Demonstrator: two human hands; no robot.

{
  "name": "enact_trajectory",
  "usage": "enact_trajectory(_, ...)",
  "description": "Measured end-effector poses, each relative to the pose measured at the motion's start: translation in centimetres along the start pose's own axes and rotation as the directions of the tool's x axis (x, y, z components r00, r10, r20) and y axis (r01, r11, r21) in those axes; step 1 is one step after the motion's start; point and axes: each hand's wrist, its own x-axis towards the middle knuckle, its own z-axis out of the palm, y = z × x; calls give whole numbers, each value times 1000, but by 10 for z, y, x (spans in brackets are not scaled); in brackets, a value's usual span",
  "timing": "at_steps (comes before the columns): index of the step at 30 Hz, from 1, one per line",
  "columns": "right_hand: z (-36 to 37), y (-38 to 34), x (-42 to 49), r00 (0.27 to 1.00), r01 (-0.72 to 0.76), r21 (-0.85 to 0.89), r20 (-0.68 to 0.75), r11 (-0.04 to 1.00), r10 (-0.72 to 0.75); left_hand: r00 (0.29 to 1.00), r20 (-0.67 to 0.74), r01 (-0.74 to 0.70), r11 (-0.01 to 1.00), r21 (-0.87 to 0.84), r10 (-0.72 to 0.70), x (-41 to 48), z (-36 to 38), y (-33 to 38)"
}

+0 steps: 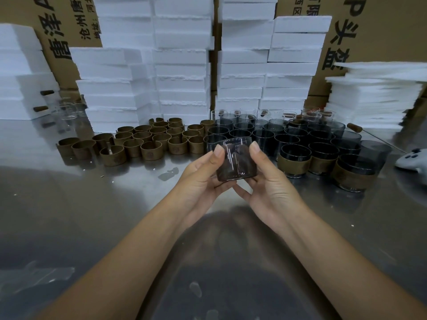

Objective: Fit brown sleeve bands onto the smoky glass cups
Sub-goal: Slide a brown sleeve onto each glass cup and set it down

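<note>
Both hands hold one smoky glass cup [235, 160] above the steel table, tilted with its mouth away from me. My left hand [203, 176] grips its left side and my right hand [268, 179] grips its right side, thumbs up near the rim. A brown band seems to show through the glass, blurred. Several loose brown sleeve bands [152, 140] stand on the table to the left. Several bare smoky cups [265, 132] stand behind and to the right. Three banded cups [293, 161] stand at the front right.
Stacks of white foam blocks [182, 65] and cardboard boxes [379, 26] wall off the back. Thin foam sheets [369, 98] are piled at the right. Clear glasses [67, 112] stand at the far left. A grey controller [413, 161] lies at the right edge.
</note>
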Motion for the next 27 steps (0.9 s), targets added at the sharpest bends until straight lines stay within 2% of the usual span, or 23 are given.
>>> enact_trajectory(6,0,2,1,1000,6,-2,11,1000,-6,998,57,27,999,-27,-26,0,0,0)
enact_trajectory(10,6,3,-3,997,62,-174,48,983,-54,997,57,50,997,-57,-47,2,-3,1)
enact_trajectory(13,10,3,-5,991,130,-279,43,952,-123,999,14,46,998,36,-47,1,-6,3)
enact_trajectory(17,8,3,-5,985,140,-269,-55,953,-161,997,-77,46,975,216,-30,-2,-3,1)
enact_trajectory(21,6,3,-4,959,185,-325,-145,927,-242,983,-184,40,972,233,4,0,-5,2)
enact_trajectory(27,7,5,-2,935,209,-334,-206,919,-287,985,-172,56,977,208,-20,-2,-1,-2)
